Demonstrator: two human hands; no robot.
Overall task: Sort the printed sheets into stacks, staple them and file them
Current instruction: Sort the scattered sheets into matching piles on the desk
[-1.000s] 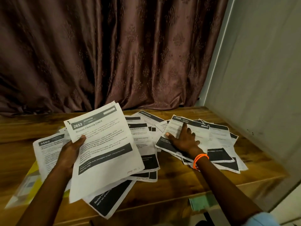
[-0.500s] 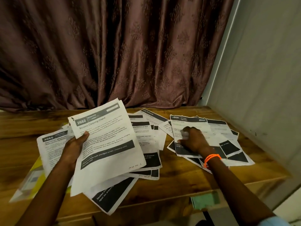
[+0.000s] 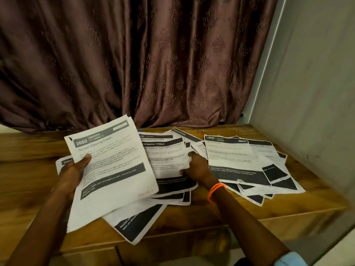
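Sheets everywhere on the wooden surface, fanned in loose overlapping piles. We hold one small bundle up off the piles in our left hand: thumb pressed on the front of the top page, fingers hidden behind it, so the grip is closed round the paper. That top page, the 2652 sheet, reads "Screen Cleaning Check" and tilts toward the camera, with at least one more page edge showing behind it at the upper right.

Our right hand is down in the middle pile. Its fingers curl over the right edge of the DRESSING TABLE sheet, and the paper crumples slightly where they pinch it. An orange wristband sits on that wrist.

To the right lies another fan of pages, topped by the 800 sheet, flat on the surface and just beside the right hand. Under the held bundle, a page with a dark block pokes out over the front edge. A sheet headed 35-something shows at far left, mostly covered by the left hand.

Behind the surface hangs a brown patterned curtain; a pale wall closes the right side.
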